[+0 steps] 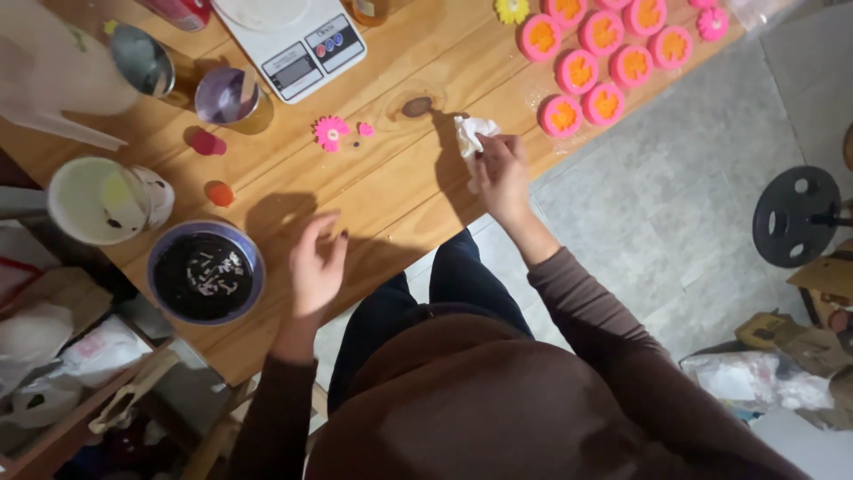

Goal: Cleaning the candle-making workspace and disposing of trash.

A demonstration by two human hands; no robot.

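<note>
- Right hand (502, 173) pinching white tissue (471, 138) on table (391, 191).
- Left hand (315, 267) empty, fingers loosely spread.
- Dark bowl (205, 271) at its 9 o'clock.

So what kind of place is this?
Probably a home craft spot, maybe for making soaps or candles. A wooden table holds pink flower moulds, a kitchen scale and a bowl of dark mix. The right hand holds a tissue on the table.
</note>
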